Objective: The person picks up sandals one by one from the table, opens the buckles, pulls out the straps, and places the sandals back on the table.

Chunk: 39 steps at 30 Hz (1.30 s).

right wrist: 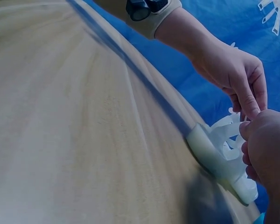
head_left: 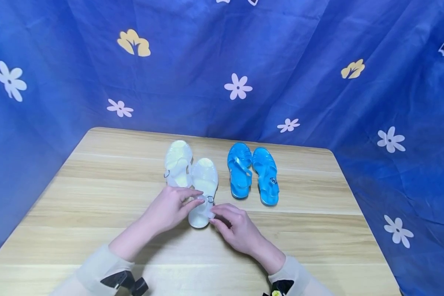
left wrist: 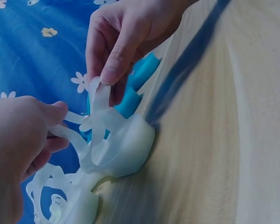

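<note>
A translucent white sandal [head_left: 204, 174] lies on the table, toe toward the back, with a small metal buckle [head_left: 210, 199] at its side. My left hand [head_left: 170, 208] pinches a strap near that buckle from the left. From the right, my right hand [head_left: 238, 229] holds another strap between thumb and fingers. In the left wrist view the strap [left wrist: 100, 100] rises as a loop from the sandal to the right hand [left wrist: 130, 35]. The left hand [left wrist: 23, 140] there covers part of what it grips. A second white sandal [head_left: 178, 153] lies just behind on the left.
Two blue sandals [head_left: 239, 187] lie side by side to the right of the white pair, the outer one showing a buckle. All of them are on a wood-grain table [head_left: 318, 246]. A blue flowered curtain [head_left: 192, 74] hangs behind and along both sides.
</note>
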Available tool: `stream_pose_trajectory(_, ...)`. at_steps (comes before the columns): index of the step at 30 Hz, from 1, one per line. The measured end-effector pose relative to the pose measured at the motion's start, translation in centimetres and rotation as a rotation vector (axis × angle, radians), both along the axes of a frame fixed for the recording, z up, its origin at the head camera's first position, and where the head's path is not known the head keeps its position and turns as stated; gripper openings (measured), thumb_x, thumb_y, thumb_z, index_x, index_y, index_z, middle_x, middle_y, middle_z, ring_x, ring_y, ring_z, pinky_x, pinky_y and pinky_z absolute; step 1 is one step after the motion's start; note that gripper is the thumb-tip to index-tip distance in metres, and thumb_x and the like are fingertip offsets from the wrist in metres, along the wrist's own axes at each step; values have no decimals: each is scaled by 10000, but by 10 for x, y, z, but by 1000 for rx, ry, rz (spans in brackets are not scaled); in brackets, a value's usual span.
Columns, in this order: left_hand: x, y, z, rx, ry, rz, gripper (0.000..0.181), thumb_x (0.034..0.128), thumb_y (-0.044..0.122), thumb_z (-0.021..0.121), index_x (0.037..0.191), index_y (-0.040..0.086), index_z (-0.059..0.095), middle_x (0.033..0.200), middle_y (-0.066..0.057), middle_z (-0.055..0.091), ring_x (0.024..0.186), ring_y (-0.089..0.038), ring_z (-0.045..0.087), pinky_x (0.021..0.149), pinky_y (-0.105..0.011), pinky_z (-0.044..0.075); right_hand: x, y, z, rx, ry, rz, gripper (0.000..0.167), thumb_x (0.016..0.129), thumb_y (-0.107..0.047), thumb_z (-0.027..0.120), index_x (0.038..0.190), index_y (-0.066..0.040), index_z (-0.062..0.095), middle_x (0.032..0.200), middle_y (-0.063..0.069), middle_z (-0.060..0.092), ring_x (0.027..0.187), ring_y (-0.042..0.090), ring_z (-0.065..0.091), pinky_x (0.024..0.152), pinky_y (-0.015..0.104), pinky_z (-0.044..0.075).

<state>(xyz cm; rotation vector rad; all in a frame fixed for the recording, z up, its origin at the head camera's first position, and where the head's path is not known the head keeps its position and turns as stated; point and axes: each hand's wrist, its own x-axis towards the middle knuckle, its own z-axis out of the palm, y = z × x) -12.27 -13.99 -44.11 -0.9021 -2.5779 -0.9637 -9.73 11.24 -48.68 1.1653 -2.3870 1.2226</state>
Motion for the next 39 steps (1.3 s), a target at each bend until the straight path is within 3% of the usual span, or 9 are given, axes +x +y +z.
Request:
stream_pose_trajectory(5, 6, 1, 2, 11, -11, -15, 259, 959, 230, 812, 1145, 49, 808, 1040, -25, 800, 915, -136, 749, 815, -387, 622, 5, 4, -1, -3, 14, 23, 227, 1014, -89, 725, 1232, -28, 734, 1223, 73, 736, 1164, 153, 689, 1003, 269, 544)
stream_pose_trajectory(14, 15, 4, 1, 37, -7, -39, 232, 945, 205, 824, 1129, 64, 813, 1042, 1, 797, 958, -140, 745, 855, -397, 614, 10, 9, 1, -17, 5, 56, 207, 1010, -97, 731, 1212, -50, 737, 1212, 44, 738, 1155, 136, 689, 1004, 275, 546)
stream_pose_trajectory(19, 15, 3, 1, 31, -78, -38, 247, 954, 261, 818, 1130, 88, 803, 1052, 27, 778, 980, -129, 714, 865, -398, 606, 5, 13, 1, -20, -23, 92, 223, 984, -106, 760, 1200, -59, 734, 1180, 30, 748, 1116, 110, 699, 978, 256, 554)
stream_pose_trajectory(24, 10, 5, 4, -40, -129, -47, 231, 1023, 320, 727, 1115, 120, 796, 1068, 56, 761, 1036, -143, 688, 919, -418, 578, -4, 15, 1, -38, -46, 99, 224, 962, -82, 767, 1181, -50, 732, 1149, 38, 752, 1069, 164, 726, 948, 279, 576)
stream_pose_trajectory(29, 6, 15, 6, -162, -70, -54, 194, 1040, 316, 696, 1026, 153, 799, 959, 75, 729, 955, -148, 656, 850, -398, 549, -12, 13, 4, -39, -129, 9, 214, 967, -61, 756, 1176, -33, 718, 1130, 52, 743, 1021, 190, 729, 891, 372, 613)
stream_pose_trajectory(33, 3, 22, 10, -268, 2, -19, 225, 995, 358, 751, 1048, 144, 798, 987, 42, 713, 991, -195, 625, 850, -422, 483, -16, 9, 6, 41, -306, -94, 227, 1020, -126, 708, 1229, -37, 689, 1096, 6, 712, 978, 126, 690, 867, 335, 600)
stream_pose_trajectory(36, 0, 27, 13, -331, 71, -38, 215, 967, 333, 786, 1064, 141, 794, 1011, 31, 703, 1019, -204, 611, 849, -418, 454, -18, 6, 4, 113, -397, -112, 223, 1070, -173, 643, 1252, -50, 680, 1068, -37, 684, 948, 76, 653, 846, 285, 576)
stream_pose_trajectory(39, -2, 33, 17, -387, 118, -85, 169, 955, 304, 803, 1032, 153, 798, 978, 43, 700, 978, -193, 610, 844, -405, 477, -20, 6, 2, 141, -412, -95, 204, 1089, -178, 615, 1240, -63, 691, 1047, -52, 676, 919, 75, 633, 820, 275, 561)
